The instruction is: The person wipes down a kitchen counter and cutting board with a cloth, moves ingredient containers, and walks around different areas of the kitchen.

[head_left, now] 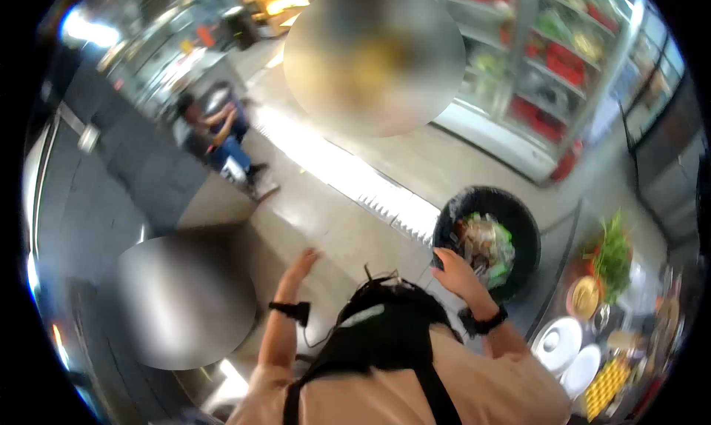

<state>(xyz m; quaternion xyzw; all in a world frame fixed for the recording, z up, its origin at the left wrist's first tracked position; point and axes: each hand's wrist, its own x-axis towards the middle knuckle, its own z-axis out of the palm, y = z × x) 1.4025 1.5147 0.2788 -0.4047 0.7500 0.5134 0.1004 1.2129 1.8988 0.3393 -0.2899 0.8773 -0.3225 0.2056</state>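
My right hand [457,275], a black band on its wrist, is curled at the near-left rim of a round black trash bin [527,241]. Its fingers look closed on that rim, though blur softens the contact. Inside the bin lies mixed waste [485,247] with clear plastic, green scraps and brown bits. On the other side of my body, my left hand [302,263] hangs over the floor, holding nothing that I can see. Its fingers are loosely apart and blurred. Between my arms is a black apron [385,336] over a tan shirt.
A pale drain strip [348,173] crosses the floor. Ahead stands a glass-door fridge [518,69] with red crates. A seated person [218,140] is at the left. The right-hand counter holds green herbs [613,255], white plates [557,343] and a yellow tray [607,388]. Two round areas are blurred.
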